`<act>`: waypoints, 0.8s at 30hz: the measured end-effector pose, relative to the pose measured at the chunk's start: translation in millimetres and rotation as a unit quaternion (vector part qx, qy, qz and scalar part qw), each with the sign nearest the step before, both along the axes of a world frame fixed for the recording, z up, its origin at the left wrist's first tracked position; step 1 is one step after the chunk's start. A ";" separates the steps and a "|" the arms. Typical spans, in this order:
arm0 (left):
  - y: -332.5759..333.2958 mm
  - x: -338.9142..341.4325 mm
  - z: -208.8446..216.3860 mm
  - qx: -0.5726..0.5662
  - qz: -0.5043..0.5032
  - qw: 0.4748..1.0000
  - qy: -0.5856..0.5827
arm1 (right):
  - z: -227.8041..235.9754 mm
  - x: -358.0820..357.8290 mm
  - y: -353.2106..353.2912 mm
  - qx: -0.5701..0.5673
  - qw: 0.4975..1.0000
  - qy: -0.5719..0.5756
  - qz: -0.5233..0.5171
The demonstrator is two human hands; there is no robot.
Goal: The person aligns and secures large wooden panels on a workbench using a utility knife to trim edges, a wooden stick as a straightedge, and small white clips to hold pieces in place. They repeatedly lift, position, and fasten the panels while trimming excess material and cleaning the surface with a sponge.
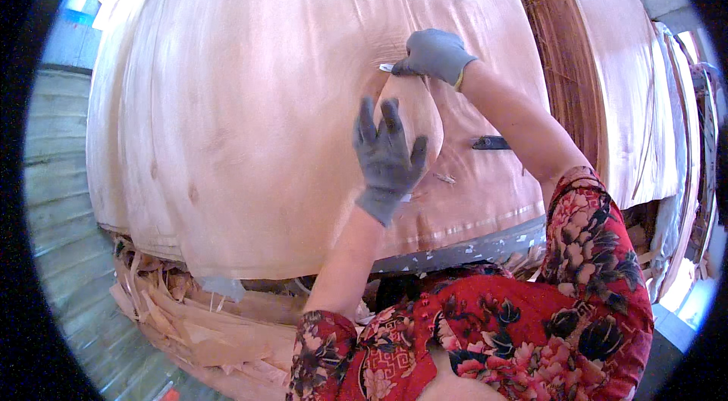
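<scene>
Because the loose wood patch (417, 109) lies between the two hands, its direction from each of them is, in my judgement, the relation which matters most. From the right hand (436, 54), in a grey glove, the patch extends toward 7 o'clock; from the left hand (387, 160), gloved also, it lies toward 1 o'clock. Its long axis runs roughly from 11 to 5 o'clock, and its right edge makes a rounded curve on the large pale wood sheet (250, 98).

The right grip is closed, pinching a small white piece (386, 67), which points out toward 9 o'clock at the upper end of the patch; what this piece is, I cannot tell. The left grip is not closed on anything: its fingers are spread at the lower left border of the patch. So the right hand is nearer to the upper end, the left to the lower part. A black tool (491, 143) rests at 3 o'clock from the left hand, apart from it.
</scene>
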State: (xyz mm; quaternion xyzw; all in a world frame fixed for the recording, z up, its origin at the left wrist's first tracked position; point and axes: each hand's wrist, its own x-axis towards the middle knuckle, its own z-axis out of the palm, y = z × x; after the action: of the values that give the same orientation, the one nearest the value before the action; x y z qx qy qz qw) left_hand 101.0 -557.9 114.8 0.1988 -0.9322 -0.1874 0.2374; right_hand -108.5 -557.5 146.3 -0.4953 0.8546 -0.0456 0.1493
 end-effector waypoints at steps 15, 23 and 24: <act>-37.9 -56.2 -16.8 -0.088 0.004 0.989 -0.115 | 11.7 -27.9 15.1 0.082 0.959 -0.272 0.013; -30.9 -67.3 -12.6 -0.107 0.032 0.978 -0.175 | -7.8 -27.0 27.7 -0.008 0.974 -0.221 0.048; -29.0 -70.6 -12.0 -0.107 0.031 0.978 -0.178 | -17.9 -25.4 33.0 -0.072 0.984 -0.145 0.079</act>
State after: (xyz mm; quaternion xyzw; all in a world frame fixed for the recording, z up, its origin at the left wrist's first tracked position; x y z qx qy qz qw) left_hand 30.4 -586.9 102.9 0.2311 -0.9676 -0.0409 0.0928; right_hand -133.8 -524.4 128.5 -0.5586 0.7768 -0.1666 0.2383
